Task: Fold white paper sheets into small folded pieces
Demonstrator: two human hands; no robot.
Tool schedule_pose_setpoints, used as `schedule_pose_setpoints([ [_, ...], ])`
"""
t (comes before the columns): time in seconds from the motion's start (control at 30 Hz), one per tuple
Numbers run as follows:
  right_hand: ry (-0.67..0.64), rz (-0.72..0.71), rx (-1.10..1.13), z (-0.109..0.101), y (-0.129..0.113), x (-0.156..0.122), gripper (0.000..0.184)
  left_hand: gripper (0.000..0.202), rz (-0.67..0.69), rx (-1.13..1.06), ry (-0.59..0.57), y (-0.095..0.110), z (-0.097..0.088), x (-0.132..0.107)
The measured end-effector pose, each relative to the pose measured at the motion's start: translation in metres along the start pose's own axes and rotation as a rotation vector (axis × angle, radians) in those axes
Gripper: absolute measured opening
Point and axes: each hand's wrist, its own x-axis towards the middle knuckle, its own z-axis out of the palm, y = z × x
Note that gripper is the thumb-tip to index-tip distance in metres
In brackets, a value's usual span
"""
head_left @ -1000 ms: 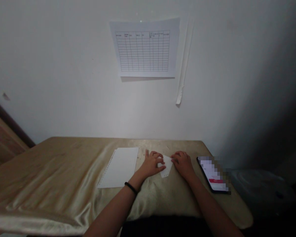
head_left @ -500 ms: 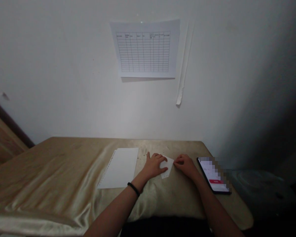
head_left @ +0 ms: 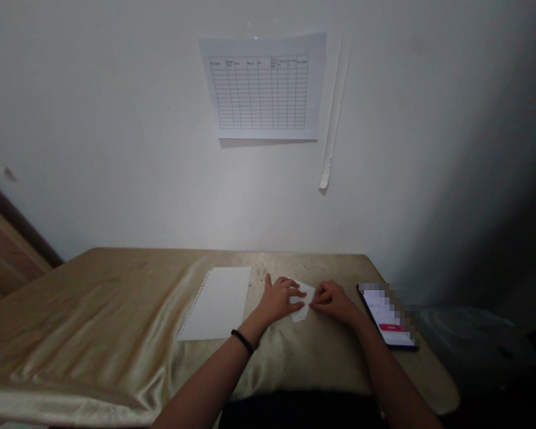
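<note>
A small folded sheet of white paper (head_left: 300,314), with punched holes along its near edge, lies on the cloth-covered table. My left hand (head_left: 277,301), a black band at its wrist, rests over its left part, fingers spread and pressing it down. At the sheet's right edge is my right hand (head_left: 330,301), thumb and fingertips pinched together on the paper. The palm side of both hands is hidden. To the left of my left hand lie loose white hole-punched sheets (head_left: 218,305), flat and slightly fanned.
A phone (head_left: 386,319) with a lit screen lies near the table's right edge. The gold satin tablecloth (head_left: 116,322) is wrinkled at left. A printed table sheet (head_left: 261,89) and a paper strip (head_left: 333,119) hang on the wall behind.
My right hand's fingertips have slid slightly down and toward me along the folded paper's right edge. My left hand stays on the paper, its fingers a little more extended.
</note>
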Motion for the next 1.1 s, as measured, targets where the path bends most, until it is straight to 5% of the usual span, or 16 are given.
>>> schedule_pose_setpoints([
  [0.53,0.193,0.275,-0.369,-0.005,-0.017,0.007,0.020,0.028,0.017,-0.015,0.012,-0.001,0.001,0.000],
  [0.9,0.284,0.200,-0.204,0.000,0.007,0.009,0.023,0.022,0.057,0.058,0.053,0.003,-0.001,0.000],
  [1.1,0.231,0.142,-0.135,0.009,0.004,0.014,0.015,0.024,0.035,0.085,0.047,0.003,0.001,0.002],
])
